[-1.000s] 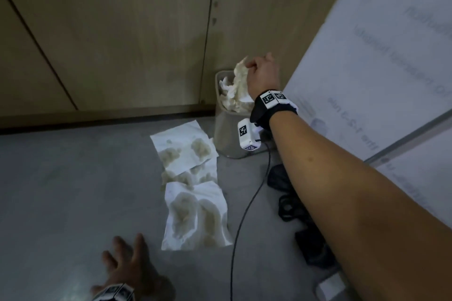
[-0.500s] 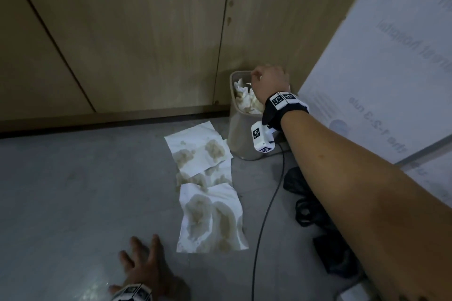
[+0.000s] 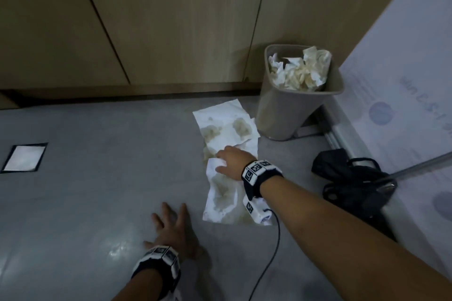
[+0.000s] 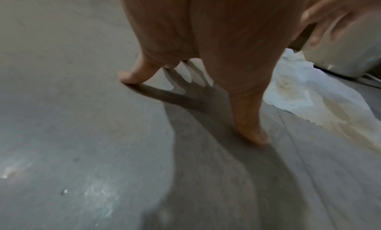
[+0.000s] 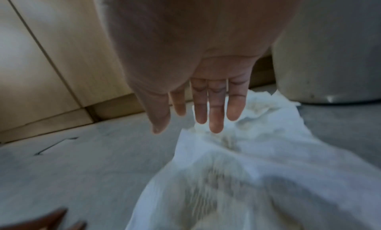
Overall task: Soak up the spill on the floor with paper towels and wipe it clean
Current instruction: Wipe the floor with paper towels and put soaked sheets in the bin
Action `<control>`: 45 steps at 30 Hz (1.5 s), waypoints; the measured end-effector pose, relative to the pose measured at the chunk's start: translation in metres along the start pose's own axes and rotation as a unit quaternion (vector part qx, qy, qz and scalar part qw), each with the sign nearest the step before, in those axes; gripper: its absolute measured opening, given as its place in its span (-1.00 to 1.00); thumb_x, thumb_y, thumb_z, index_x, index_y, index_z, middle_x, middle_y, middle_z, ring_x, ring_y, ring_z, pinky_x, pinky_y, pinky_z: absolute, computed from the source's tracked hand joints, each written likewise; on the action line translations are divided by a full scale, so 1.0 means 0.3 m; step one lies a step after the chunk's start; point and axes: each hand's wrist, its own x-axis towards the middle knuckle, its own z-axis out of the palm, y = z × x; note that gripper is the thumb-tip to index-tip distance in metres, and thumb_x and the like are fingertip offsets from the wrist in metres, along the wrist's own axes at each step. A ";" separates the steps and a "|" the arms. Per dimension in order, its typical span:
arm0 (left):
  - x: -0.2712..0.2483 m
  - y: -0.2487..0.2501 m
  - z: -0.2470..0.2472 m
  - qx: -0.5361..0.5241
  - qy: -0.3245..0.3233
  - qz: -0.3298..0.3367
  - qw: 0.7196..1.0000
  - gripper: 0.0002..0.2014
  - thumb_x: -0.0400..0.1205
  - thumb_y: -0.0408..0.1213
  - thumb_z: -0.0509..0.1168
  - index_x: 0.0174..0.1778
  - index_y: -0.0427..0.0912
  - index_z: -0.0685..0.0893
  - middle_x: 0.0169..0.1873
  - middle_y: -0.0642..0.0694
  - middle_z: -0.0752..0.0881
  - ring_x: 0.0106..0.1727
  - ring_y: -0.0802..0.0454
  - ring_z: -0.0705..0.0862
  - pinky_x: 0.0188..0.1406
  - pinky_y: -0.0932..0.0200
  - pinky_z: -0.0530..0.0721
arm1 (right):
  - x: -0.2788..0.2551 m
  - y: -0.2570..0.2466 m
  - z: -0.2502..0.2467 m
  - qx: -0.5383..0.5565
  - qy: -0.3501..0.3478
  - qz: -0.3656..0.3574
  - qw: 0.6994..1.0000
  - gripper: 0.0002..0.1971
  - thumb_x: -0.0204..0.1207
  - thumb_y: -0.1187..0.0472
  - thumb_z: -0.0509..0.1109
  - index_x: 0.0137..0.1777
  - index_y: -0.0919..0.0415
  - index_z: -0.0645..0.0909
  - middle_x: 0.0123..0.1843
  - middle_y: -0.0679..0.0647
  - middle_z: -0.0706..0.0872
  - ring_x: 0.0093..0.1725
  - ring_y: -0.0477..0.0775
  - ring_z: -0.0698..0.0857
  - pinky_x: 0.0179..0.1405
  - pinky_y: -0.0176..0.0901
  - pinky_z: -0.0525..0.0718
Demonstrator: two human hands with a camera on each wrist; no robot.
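My right hand [image 3: 231, 161] is over the stained paper towels [image 3: 226, 129] on the grey floor [image 3: 97, 178], fingers [image 5: 215, 113] straight and slightly spread, holding nothing. Wrist view: fingertips hover just above the sheet; whether they touch it, I cannot tell. The towels lie in an overlapping strip running from 6 toward 12 o'clock, with yellowish-brown wet patches soaked through. The nearest sheet [image 3: 223, 197] sits just under my wrist.

My left hand [image 3: 175, 230] is at 7 o'clock of the strip, planted on the floor, fingers spread and extended, thumb [image 4: 250, 129] and fingertips pressing the surface, gripping nothing.

A beige bin [image 3: 291, 110] stands at 1 o'clock of the towels, just beside the far sheet, filled with crumpled, stained paper [image 3: 299, 71]. Black cable [image 3: 274, 247] trails from my right wrist across the floor. A black strap bundle [image 3: 352, 178] is at 3 o'clock, well apart from the towels
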 end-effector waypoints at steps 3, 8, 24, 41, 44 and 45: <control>0.005 -0.040 -0.024 0.012 0.000 0.027 1.000 0.28 0.26 0.32 0.55 0.72 0.27 -0.20 0.66 -0.16 -0.48 0.67 -0.40 -0.41 0.57 -0.51 0.20 | 0.013 -0.028 0.108 0.010 -0.034 -0.018 0.999 -0.25 0.56 -0.13 0.38 0.69 -0.08 0.16 0.59 0.17 0.31 0.45 0.29 0.50 0.36 0.13 0.57; -0.016 -0.137 -0.084 0.075 -0.019 0.074 0.994 0.12 0.51 -0.01 0.54 0.76 0.12 -0.19 0.70 -0.13 -0.41 0.74 -0.28 -0.21 0.64 -0.08 0.31 | 0.021 -0.067 0.214 -0.063 -0.042 -0.030 0.997 -0.51 0.59 0.10 0.41 0.48 0.14 0.42 0.39 0.21 0.43 0.32 0.30 0.59 0.19 0.08 0.59; -0.023 -0.163 -0.064 0.147 0.015 0.099 0.984 0.11 0.54 -0.08 0.51 0.72 0.27 -0.26 0.67 -0.01 -0.50 0.76 -0.14 -0.20 0.54 -0.16 0.47 | -0.050 -0.007 0.189 0.050 0.157 0.052 0.985 -0.81 0.57 0.35 0.23 0.16 0.21 0.49 0.13 0.14 0.67 0.14 0.21 0.63 0.06 0.01 0.55; -0.014 -0.176 -0.062 0.176 0.028 0.106 0.978 0.13 0.52 0.07 0.51 0.72 0.26 -0.27 0.68 -0.03 -0.48 0.76 -0.12 -0.17 0.44 -0.17 0.57 | -0.125 0.001 0.361 -0.029 0.060 0.100 0.993 -0.60 0.63 0.40 0.17 0.46 0.28 0.37 0.50 0.20 0.44 0.41 0.21 0.53 0.07 0.10 0.66; -0.007 -0.177 -0.055 0.182 0.026 0.097 0.978 0.12 0.52 0.07 0.51 0.72 0.26 -0.26 0.68 -0.03 -0.48 0.76 -0.12 -0.19 0.44 -0.24 0.56 | -0.133 -0.028 0.334 0.017 0.079 0.076 0.994 -0.53 0.66 0.39 0.11 0.55 0.16 0.30 0.45 0.21 0.54 0.22 0.34 0.66 0.04 0.09 0.63; -0.007 -0.177 -0.054 0.186 0.026 0.094 0.978 0.13 0.51 0.10 0.50 0.72 0.27 -0.27 0.68 -0.03 -0.47 0.76 -0.12 -0.19 0.45 -0.29 0.53 | -0.137 -0.042 0.334 0.047 0.065 0.067 0.995 -0.49 0.68 0.36 0.09 0.62 0.09 0.25 0.51 0.19 0.49 0.26 0.35 0.64 0.14 0.12 0.63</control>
